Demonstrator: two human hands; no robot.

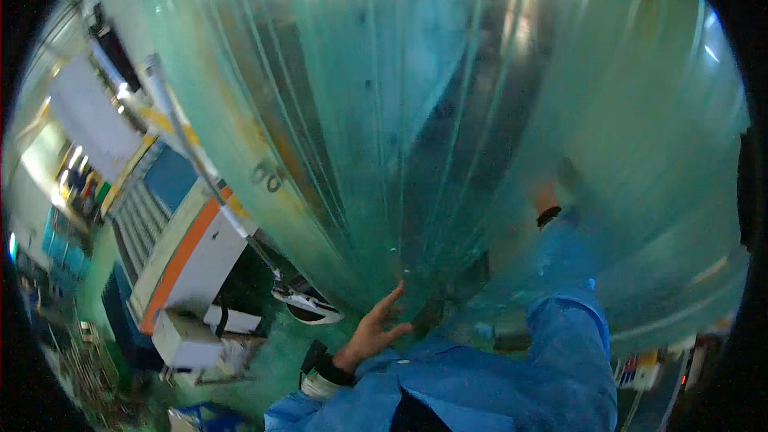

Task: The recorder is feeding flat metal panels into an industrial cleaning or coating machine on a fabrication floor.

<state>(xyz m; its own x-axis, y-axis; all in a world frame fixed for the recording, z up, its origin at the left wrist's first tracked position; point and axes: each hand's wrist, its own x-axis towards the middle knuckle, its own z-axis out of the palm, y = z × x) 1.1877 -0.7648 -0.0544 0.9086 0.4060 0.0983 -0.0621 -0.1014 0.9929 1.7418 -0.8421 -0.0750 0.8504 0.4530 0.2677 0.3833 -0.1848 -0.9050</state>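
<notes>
A large, translucent green plastic sheet (pixel 344 136) with long seams or folds fills most of the head view, close in front of me. Near its lower edge my left hand (pixel 380 332) is open, fingers apart and nothing in them; whether the fingertips touch the plastic I cannot tell. My right arm in a blue sleeve (pixel 568 328) reaches up behind the sheet. Through the plastic my right hand (pixel 546 194) shows only as a blur beyond a dark wristband (pixel 548 217), and its fingers are not clear. Blue and dark shapes behind the sheet are too hazy to name.
On the left stands a roller conveyor (pixel 140 224) with an orange-striped side panel (pixel 188 256). A long pale pole (pixel 188 144) slants down toward a white-and-black shoe-like object (pixel 308 306). A white box (pixel 186 340) sits low by the conveyor, on a green floor (pixel 280 360).
</notes>
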